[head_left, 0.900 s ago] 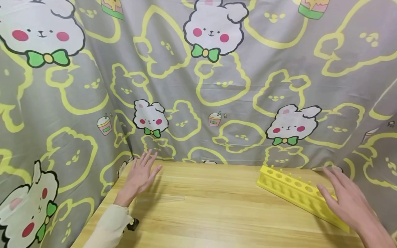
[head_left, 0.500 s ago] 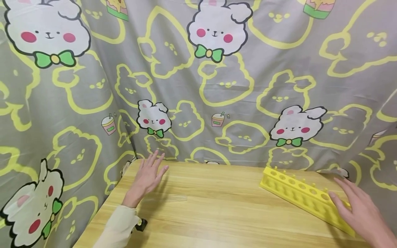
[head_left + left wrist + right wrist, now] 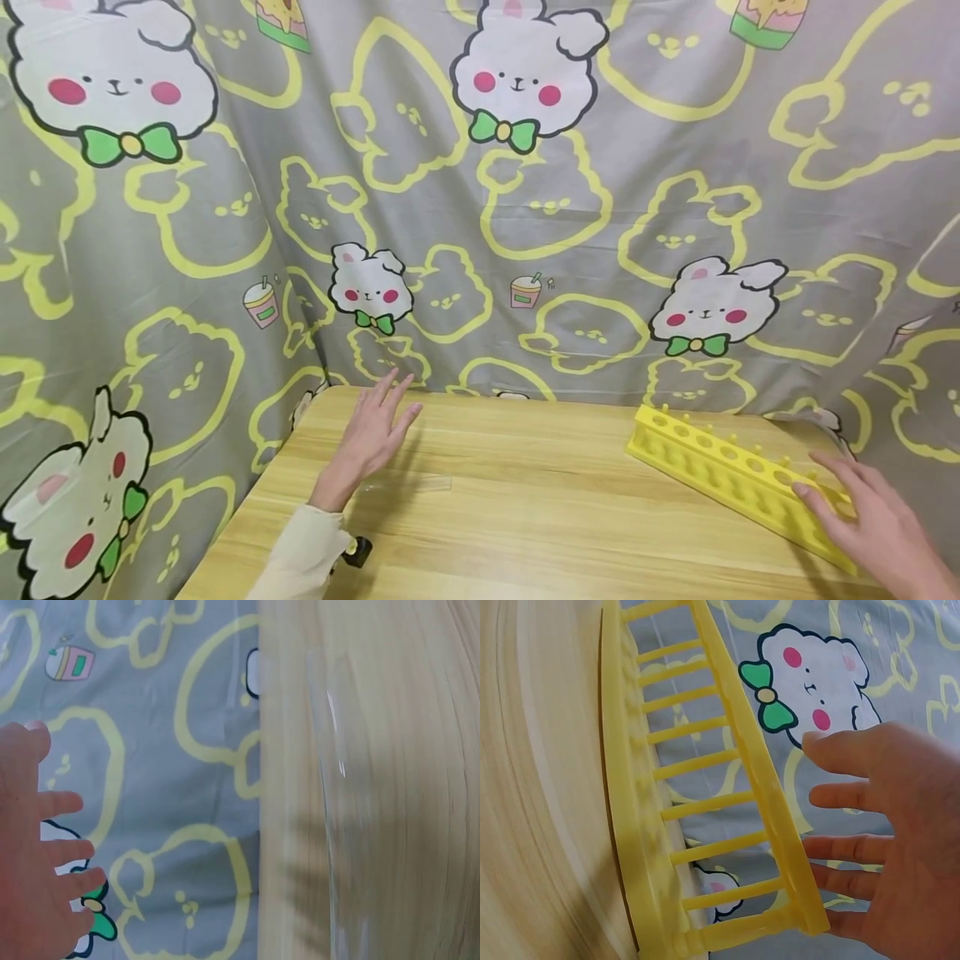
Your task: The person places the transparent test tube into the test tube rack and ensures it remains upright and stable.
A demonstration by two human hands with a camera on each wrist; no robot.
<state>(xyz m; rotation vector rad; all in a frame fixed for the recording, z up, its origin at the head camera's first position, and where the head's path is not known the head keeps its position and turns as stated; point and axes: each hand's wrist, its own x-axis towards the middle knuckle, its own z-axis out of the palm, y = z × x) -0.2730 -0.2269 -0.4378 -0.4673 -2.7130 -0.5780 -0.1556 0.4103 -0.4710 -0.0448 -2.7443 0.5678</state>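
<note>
Honestly, you're reaching your spread right hand (image 3: 873, 521) over the rack (image 3: 720, 475); left hand (image 3: 375, 429), loose, is hovering by the tube (image 3: 412, 482) — grip both gently.

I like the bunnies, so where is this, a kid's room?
Maybe a home corner made for a little experiment. A bunny cloth hangs behind a wooden table, which holds a yellow test tube rack and a clear glass tube.

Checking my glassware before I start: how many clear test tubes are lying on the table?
1: a clear test tube lies flat on the wooden table just beside the left hand. The yellow rack's visible holes look empty; others may be hidden.
</note>
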